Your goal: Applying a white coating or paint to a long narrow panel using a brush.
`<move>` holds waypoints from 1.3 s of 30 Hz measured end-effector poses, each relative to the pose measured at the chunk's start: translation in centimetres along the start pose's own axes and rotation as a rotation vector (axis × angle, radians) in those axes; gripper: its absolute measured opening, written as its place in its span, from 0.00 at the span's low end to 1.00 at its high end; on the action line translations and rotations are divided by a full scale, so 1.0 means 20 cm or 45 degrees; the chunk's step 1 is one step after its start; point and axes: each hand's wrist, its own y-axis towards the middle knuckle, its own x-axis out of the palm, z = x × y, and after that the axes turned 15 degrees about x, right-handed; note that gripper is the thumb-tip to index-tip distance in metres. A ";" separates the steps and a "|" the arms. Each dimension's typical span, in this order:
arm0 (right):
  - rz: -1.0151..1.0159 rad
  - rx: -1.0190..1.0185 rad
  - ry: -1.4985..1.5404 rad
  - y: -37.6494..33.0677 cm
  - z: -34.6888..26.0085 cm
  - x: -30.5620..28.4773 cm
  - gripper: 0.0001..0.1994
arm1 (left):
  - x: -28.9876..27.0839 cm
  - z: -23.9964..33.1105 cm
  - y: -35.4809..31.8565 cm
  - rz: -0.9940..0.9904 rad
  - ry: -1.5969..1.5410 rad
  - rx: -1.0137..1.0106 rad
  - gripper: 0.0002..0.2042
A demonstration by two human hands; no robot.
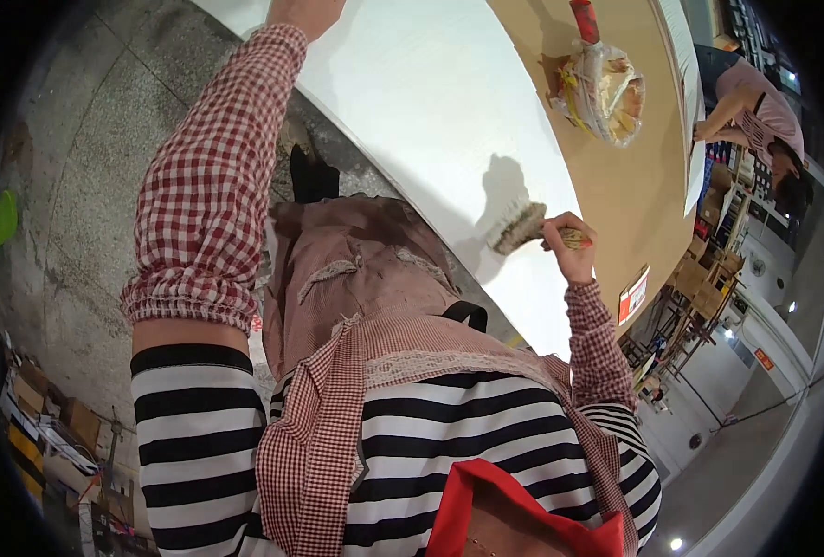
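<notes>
Red label (633, 295) lies near right grip (572, 245) holding brush (523, 226).

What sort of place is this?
Probably a workshop: a broad brush in the right hand, a plastic-wrapped container on a brown board, cardboard boxes beyond.

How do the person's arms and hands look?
Checked red-and-white oversleeves with gathered ends are worn on both sides, below black-and-white striped shirt sleeves. The right hand and the visible part of the left hand are ungloved.
</notes>
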 end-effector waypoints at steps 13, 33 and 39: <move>-0.147 -0.485 0.314 0.58 -0.59 0.34 0.06 | 0.02 -0.02 0.01 0.054 0.003 0.044 0.19; 0.257 -0.212 0.278 0.03 -0.10 -0.03 0.06 | 0.03 0.02 0.07 -0.183 0.199 0.081 0.20; -0.033 -0.509 0.474 0.42 -0.67 0.32 0.07 | 0.13 -0.11 0.01 0.166 0.305 0.230 0.21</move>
